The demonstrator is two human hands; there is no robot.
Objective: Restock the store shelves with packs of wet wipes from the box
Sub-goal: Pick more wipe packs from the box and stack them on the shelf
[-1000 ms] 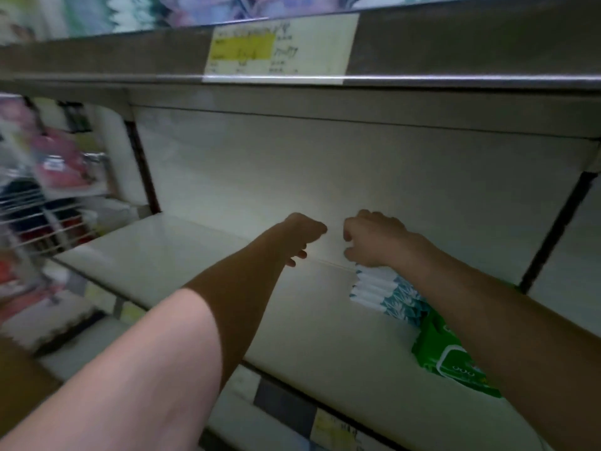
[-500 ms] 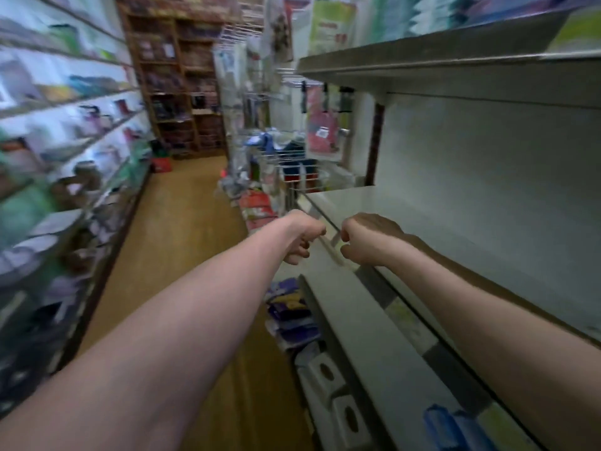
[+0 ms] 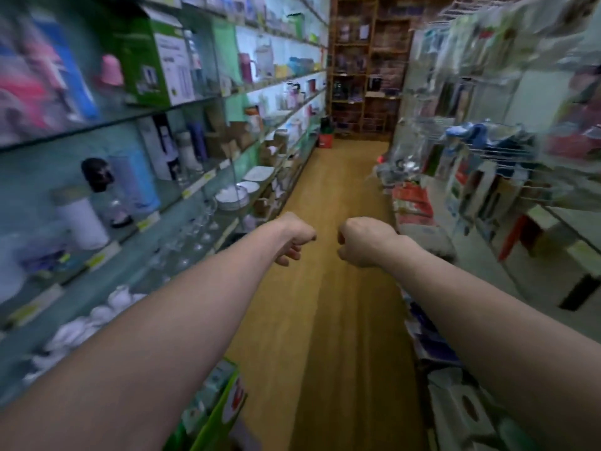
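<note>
— View has swung left, now facing down the aisle [image 3: 341, 304]. Hand status?
— Both fisted, empty: left hand [image 3: 297, 237], right hand [image 3: 361, 242], near each other, not touching.
— Location of wipes?
— Unreadable: green box [image 3: 214, 408] low left beneath left forearm, contents and axis blurred.

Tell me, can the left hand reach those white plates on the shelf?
Probably yes. The left hand hangs empty over the aisle floor, and the white plates sit on the open shelf just to its left with nothing between.
</note>
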